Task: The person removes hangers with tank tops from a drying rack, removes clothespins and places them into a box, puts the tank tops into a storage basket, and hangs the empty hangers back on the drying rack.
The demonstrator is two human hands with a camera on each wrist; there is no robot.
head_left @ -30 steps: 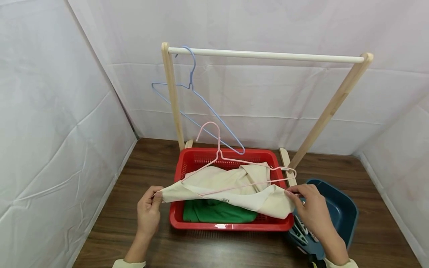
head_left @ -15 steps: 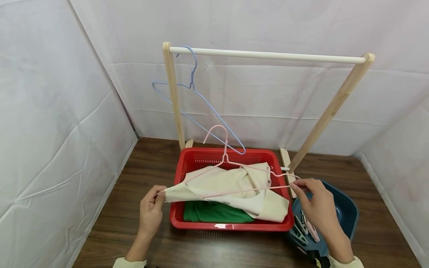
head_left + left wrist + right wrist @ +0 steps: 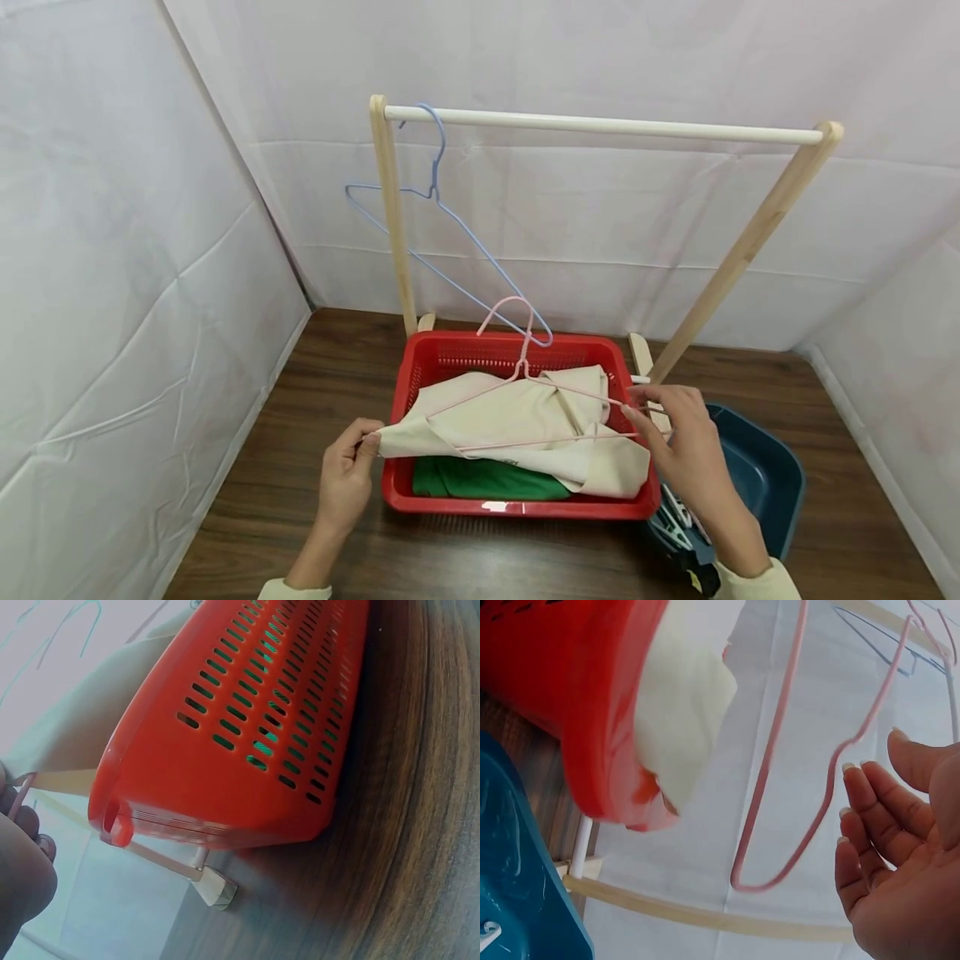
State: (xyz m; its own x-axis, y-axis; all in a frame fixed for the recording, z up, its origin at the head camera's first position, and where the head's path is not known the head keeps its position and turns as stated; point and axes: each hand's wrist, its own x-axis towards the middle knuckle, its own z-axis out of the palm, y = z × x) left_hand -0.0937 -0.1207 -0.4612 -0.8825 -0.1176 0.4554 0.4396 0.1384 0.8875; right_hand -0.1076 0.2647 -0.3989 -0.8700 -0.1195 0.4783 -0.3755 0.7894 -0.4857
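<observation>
A cream garment (image 3: 517, 417) with a small dark print lies across the red basket (image 3: 585, 507), over a folded green cloth (image 3: 487, 477). At its left edge my left hand (image 3: 345, 479) pinches the fabric, together with the left end of a pink clothes hanger (image 3: 523, 354). That hanger end (image 3: 27, 787) shows between cloth and fingers in the left wrist view. The hanger's hook points up over the basket's back rim. Beside the hanger's free right end, my right hand (image 3: 686, 446) has its fingers loosely extended; the right wrist view shows the hanger (image 3: 765, 780) clear of that hand (image 3: 907, 840).
Behind the basket stands a wooden rack with a white bar (image 3: 600, 125). A blue hanger (image 3: 435, 175) hangs at its left end. To the right of the basket, a dark blue basin (image 3: 757, 467) holds clothespins (image 3: 675, 512). White cloth walls (image 3: 187, 333) enclose the table.
My right hand has let go of the garment's right corner, held the hanger's right end, then loosened from it. The pink hanger has shifted right and down; my left hand has moved slightly right.
</observation>
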